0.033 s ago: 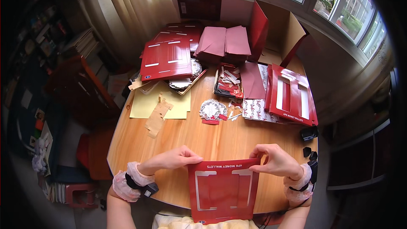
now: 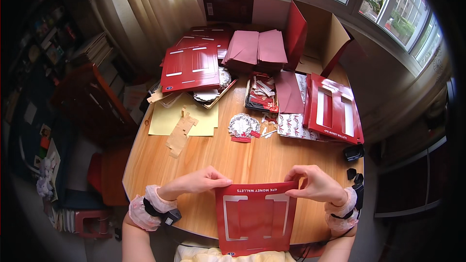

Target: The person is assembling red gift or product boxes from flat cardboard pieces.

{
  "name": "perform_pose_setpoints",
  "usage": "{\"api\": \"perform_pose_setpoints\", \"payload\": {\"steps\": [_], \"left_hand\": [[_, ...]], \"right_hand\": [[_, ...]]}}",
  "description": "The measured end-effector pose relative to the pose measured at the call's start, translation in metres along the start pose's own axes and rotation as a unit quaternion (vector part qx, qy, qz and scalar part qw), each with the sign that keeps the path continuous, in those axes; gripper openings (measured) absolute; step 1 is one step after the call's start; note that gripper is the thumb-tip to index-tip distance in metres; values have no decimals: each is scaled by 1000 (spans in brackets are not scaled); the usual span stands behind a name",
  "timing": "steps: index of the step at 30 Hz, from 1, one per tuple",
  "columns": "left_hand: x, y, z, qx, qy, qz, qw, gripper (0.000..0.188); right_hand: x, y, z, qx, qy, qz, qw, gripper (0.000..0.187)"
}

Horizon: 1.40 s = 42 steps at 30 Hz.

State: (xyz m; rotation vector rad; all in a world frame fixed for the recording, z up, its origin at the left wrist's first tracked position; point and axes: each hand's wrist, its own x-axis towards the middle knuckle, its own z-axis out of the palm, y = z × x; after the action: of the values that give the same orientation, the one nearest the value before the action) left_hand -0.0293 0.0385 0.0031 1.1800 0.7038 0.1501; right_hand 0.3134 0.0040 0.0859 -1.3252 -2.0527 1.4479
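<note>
A red card sleeve (image 2: 255, 221) with white-edged cut-outs and upside-down printing hangs over the near table edge against my lap. My left hand (image 2: 209, 179) pinches its upper left corner between thumb and fingers. At the upper right corner, my right hand (image 2: 313, 184) grips the edge, thumb in front, fingers curled behind. Beyond the sleeve lies a round patterned paper piece (image 2: 244, 125) with small red labels (image 2: 241, 139) by it. To the right, a stack of red cut-out sleeves (image 2: 335, 109) rests on patterned sheets (image 2: 291, 125).
Farther back are more red sleeves (image 2: 191, 68), stacks of pink envelopes (image 2: 256, 47) and an open cardboard box (image 2: 315, 39). A small tray of labels (image 2: 262, 92) sits mid-table. Yellow paper (image 2: 162, 119) with brown tape (image 2: 182, 133) lies left; a black object (image 2: 353, 153) sits at the right edge.
</note>
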Motion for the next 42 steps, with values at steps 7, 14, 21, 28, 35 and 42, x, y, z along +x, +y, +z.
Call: {"api": "perform_pose_setpoints", "payload": {"steps": [7, 14, 21, 28, 35, 42], "left_hand": [[0, -1, 1, -29, 0, 26, 999, 38], [1, -2, 2, -40, 0, 37, 998, 35], [1, -8, 0, -40, -11, 48, 998, 33], [0, -1, 1, -32, 0, 70, 997, 25], [-3, 8, 2, 13, 44, -17, 999, 24], [-5, 0, -1, 15, -31, -1, 999, 32]], "right_hand": [[4, 10, 4, 75, -2, 26, 997, 20], [9, 16, -1, 125, -64, 72, 987, 25], [4, 3, -8, 95, -94, 86, 987, 26], [3, 19, -12, 160, -102, 32, 981, 22], [5, 22, -14, 179, -95, 75, 976, 15], [2, 15, -10, 138, -75, 96, 983, 14]]}}
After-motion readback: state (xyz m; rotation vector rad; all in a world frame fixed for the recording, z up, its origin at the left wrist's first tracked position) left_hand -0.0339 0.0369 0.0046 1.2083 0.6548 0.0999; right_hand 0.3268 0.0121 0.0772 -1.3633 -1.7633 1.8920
